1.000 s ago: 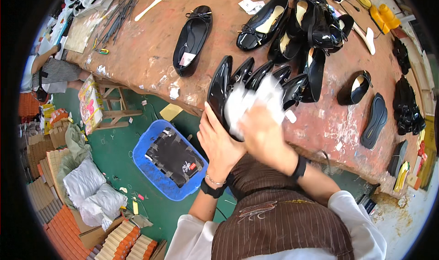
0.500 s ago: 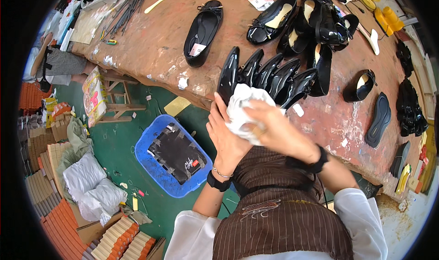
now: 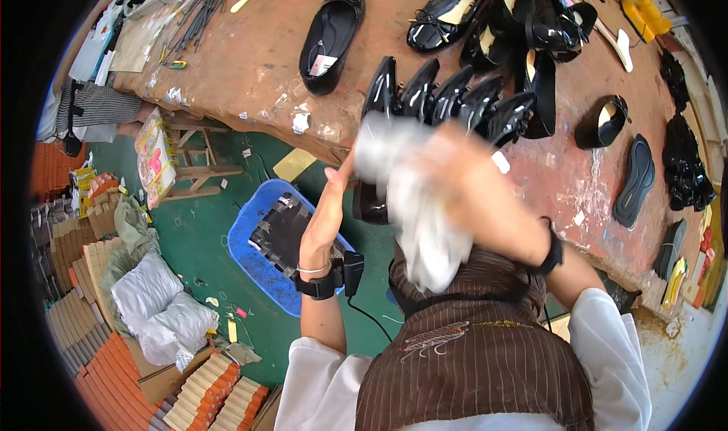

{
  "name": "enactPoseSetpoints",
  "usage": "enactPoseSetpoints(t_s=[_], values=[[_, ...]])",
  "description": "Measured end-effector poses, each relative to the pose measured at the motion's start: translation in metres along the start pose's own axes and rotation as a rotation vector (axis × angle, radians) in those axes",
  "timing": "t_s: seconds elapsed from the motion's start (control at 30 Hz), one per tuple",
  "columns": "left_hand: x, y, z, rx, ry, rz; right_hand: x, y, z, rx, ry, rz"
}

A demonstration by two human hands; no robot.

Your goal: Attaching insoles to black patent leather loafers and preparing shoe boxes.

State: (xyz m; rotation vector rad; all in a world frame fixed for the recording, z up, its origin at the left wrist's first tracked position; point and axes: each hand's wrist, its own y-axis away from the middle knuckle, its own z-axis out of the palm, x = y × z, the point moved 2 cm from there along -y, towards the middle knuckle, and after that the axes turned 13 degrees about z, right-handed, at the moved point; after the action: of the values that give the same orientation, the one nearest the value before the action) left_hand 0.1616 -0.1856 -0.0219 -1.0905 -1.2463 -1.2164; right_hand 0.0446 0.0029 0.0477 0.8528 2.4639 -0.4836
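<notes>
My right hand (image 3: 481, 184), smeared by motion, is closed on a crumpled white cloth (image 3: 431, 238). The cloth hangs down in front of my apron and covers part of a glossy black shoe (image 3: 370, 205). Against that shoe's left side, my left hand (image 3: 326, 211) grips it, with the fingertips partly hidden behind cloth and shoe. Just beyond the cloth, several shiny black shoes (image 3: 449, 97) stand in a row at the table's near edge, toes pointing away. A black flat with a bow (image 3: 331, 40) lies farther left on the table.
More black shoes (image 3: 535, 21) are heaped on the worn brown table (image 3: 243, 75). A dark insole (image 3: 635, 181) and a single shoe (image 3: 603, 122) lie at the right. A blue bin (image 3: 236, 234) stands on the floor, left, near a wooden stool (image 3: 201, 173) and stacked boxes (image 3: 98, 355).
The view has shifted, so the table sits higher. The cloth has spread and hangs lower. My left hand has turned and moved left and down, while my right hand has moved slightly right.
</notes>
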Motion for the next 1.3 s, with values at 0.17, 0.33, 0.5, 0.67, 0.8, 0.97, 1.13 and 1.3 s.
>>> enactPoseSetpoints(t_s=[0.17, 0.33, 0.5, 0.67, 0.8, 0.97, 1.13, 1.3], values=[[-0.005, -0.015, 0.008, 0.073, -0.279, -0.077, 0.029, 0.022, 0.021, 0.228, 0.346, 0.153], [0.012, -0.023, 0.027, 0.098, -0.497, 0.021, 0.011, 0.064, -0.013, 0.088, -0.036, 0.1], [0.028, -0.037, 0.066, 0.123, -0.833, 0.052, 0.095, 0.018, -0.042, 0.531, 0.283, 0.55], [0.022, -0.04, 0.071, 0.049, -1.012, 0.014, 0.027, 0.068, 0.011, 0.086, -0.085, 0.289], [0.027, -0.032, 0.07, 0.05, -1.012, -0.049, 0.08, 0.044, -0.054, 0.443, -0.301, 0.597], [0.03, -0.053, 0.096, 0.007, -1.043, 0.02, 0.111, 0.068, 0.043, 0.452, -0.856, 0.646], [0.021, -0.036, 0.083, 0.105, -1.066, 0.009, 0.069, 0.04, -0.041, 0.274, -0.275, 0.348], [0.027, -0.049, 0.097, 0.074, -1.081, 0.075, 0.1, -0.02, -0.021, 0.486, 0.038, 0.257]])
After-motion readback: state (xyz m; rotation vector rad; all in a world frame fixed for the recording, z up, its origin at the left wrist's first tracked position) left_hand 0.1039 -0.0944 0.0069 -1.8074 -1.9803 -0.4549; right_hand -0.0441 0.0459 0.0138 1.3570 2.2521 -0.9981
